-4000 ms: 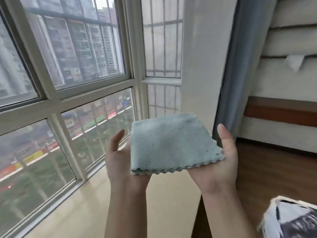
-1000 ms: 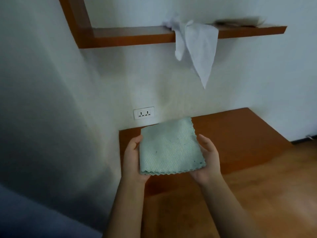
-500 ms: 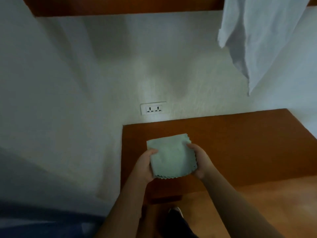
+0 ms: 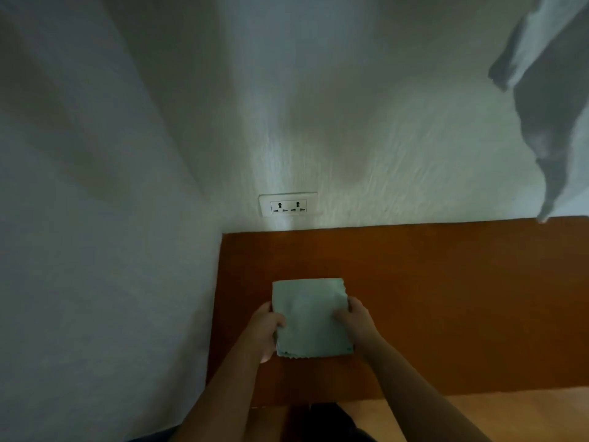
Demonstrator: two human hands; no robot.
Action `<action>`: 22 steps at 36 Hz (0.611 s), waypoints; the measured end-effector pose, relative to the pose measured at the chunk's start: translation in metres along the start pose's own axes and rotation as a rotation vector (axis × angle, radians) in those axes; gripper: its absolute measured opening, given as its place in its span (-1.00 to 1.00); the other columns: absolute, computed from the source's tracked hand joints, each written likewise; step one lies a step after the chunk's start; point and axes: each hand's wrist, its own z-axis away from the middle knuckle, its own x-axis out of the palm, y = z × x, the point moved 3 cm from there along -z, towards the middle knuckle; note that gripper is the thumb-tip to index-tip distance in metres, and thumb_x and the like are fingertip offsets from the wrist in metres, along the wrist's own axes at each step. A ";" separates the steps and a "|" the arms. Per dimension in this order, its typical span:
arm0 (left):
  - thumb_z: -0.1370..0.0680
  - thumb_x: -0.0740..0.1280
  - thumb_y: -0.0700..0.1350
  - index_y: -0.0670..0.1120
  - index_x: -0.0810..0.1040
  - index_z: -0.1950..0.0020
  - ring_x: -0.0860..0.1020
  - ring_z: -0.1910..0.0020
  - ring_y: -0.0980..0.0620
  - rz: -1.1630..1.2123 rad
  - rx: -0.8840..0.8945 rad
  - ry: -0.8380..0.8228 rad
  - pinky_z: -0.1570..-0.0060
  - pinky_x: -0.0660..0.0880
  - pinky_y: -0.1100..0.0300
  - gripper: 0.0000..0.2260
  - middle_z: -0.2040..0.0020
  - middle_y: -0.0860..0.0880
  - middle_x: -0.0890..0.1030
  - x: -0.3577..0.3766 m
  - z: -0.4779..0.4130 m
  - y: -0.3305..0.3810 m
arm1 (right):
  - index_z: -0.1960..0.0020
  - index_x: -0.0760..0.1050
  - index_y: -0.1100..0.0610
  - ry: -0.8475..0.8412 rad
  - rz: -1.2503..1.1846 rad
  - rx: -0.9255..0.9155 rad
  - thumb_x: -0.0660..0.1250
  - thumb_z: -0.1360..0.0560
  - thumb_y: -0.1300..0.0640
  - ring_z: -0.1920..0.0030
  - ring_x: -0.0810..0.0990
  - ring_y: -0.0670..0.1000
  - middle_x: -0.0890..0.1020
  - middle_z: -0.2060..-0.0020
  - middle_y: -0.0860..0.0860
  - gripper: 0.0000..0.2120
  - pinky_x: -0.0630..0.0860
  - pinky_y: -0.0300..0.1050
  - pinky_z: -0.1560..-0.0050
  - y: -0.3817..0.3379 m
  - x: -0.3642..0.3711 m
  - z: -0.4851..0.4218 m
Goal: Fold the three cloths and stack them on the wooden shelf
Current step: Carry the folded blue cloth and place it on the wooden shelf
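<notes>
Down at the wooden shelf (image 4: 446, 298), left hand (image 4: 266, 327) and right hand (image 4: 357, 317) pinch the folded cloth (image 4: 310, 317); looks like placing, release next.

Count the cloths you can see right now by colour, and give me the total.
green cloth: 1
white cloth: 1
Total: 2
</notes>
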 end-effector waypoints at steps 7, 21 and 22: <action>-0.54 0.15 -0.39 -0.08 0.23 -0.46 0.49 -0.13 -0.13 -0.161 0.113 0.151 -0.08 0.50 -0.12 -0.49 -0.31 -0.16 0.42 -0.015 -0.002 -0.002 | -0.39 0.24 0.20 0.014 0.065 0.037 0.20 -0.55 0.23 -0.02 0.49 0.03 0.45 -0.23 0.11 -0.58 0.52 -0.06 0.05 0.008 0.004 -0.014; -0.52 0.24 -0.34 -0.20 0.42 -0.32 0.48 -0.20 -0.04 -0.785 0.622 0.637 -0.02 0.38 0.30 -0.64 -0.26 -0.13 0.49 -0.016 0.010 0.000 | -0.36 0.28 0.19 0.321 0.363 -0.063 0.16 -0.58 0.14 0.03 0.52 0.00 0.44 -0.19 0.09 -0.63 0.53 -0.15 0.12 -0.004 -0.014 -0.004; -0.51 0.24 -0.34 -0.22 0.43 -0.30 0.47 -0.24 -0.06 -0.879 0.693 0.605 -0.12 0.37 0.27 -0.65 -0.26 -0.15 0.49 -0.009 0.007 0.001 | -0.38 0.27 0.19 0.355 0.456 -0.150 0.15 -0.58 0.15 -0.14 0.47 0.01 0.39 -0.27 0.08 -0.61 0.49 -0.13 -0.08 -0.010 -0.010 -0.001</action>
